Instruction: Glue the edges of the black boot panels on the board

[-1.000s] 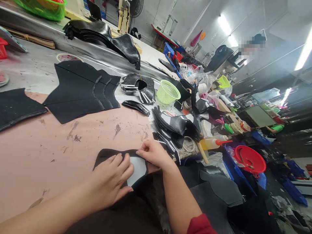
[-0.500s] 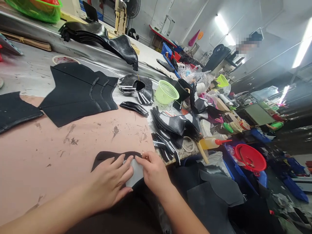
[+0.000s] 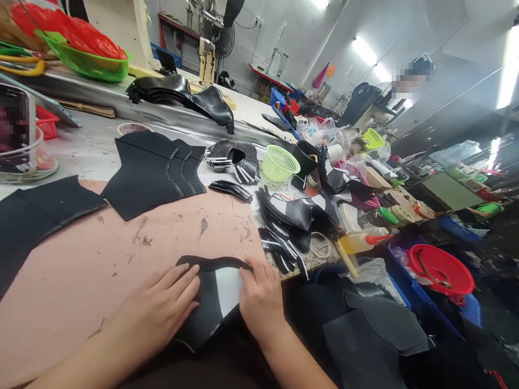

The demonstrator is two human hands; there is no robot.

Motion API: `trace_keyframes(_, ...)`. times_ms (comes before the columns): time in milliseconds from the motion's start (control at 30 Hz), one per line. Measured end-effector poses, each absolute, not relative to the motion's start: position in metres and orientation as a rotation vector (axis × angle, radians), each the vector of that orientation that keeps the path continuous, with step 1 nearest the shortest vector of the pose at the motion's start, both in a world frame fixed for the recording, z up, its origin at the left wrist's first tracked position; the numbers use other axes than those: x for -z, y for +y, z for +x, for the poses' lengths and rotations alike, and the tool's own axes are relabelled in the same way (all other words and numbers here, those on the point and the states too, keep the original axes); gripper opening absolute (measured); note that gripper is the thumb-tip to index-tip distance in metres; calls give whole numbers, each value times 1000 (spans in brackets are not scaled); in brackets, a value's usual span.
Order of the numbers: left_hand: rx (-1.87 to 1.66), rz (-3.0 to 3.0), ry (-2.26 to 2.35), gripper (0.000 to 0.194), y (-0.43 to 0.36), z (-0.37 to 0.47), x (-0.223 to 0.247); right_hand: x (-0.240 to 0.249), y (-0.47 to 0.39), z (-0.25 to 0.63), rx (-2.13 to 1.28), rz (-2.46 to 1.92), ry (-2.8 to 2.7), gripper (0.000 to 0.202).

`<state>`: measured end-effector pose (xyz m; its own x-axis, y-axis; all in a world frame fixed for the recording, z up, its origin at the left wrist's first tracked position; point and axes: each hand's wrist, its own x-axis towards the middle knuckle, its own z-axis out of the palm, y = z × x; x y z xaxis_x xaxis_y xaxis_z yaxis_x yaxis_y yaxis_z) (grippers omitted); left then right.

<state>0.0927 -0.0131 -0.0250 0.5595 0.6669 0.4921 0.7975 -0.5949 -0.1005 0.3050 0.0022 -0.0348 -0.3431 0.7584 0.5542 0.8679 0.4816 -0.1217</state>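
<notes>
A black leather piece point(image 3: 203, 302) with a white patch point(image 3: 229, 289) lies at the near edge of the table, its far edge curved. My left hand point(image 3: 172, 297) rests flat across its left side, fingers stretched out and close together. At the right end, my right hand point(image 3: 261, 292) has its fingers bent over the edge beside the white patch; its thumb is hidden. Farther off, a large black cut piece point(image 3: 158, 175) with stitched curved lines lies flat, and another black piece point(image 3: 48, 216) is to its left.
Stacked black-and-white pieces point(image 3: 290, 213) and strips point(image 3: 284, 251) lie at the table's right edge. Behind them are a light green basket point(image 3: 280, 163) and a tied bundle point(image 3: 245, 162). Down right stands a red basin point(image 3: 441, 270); a phone point(image 3: 16, 121) is far left.
My left hand has moved left off the white patch and flattened. My right hand has shifted slightly right along the edge. More of the leather piece shows, and the view has tilted up.
</notes>
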Motion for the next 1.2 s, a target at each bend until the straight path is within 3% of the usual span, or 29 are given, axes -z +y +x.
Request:
trace_keyframes(200,551,-2501,-1264,37,-15,96,28,30,2,289,14,-1102,-2405,45)
trace_keyframes(533,662,-2463,-1556,47,-19,103,24,28,4,285,-65,-1084,-2507,47)
trace_keyframes(800,630,-2470,-1427,40,-23,81,33,29,6,294,-219,-1121,-2407,45)
trace_keyframes(933,693,-2642,-1517,33,-25,59,37,17,-4,312,-535,-1135,-2572,64)
trace_keyframes(1033,952,-2725,-1856,32,-14,53,30,18,-11,315,-594,-1033,-2724,81)
trace_keyframes(1133,1228,-2735,-2212,31,5,50,21,27,-9,304,-544,-956,-2646,68)
trace_keyframes(1200,1336,-2716,-2304,34,15,47,15,27,-4,295,-727,-948,-2404,54)
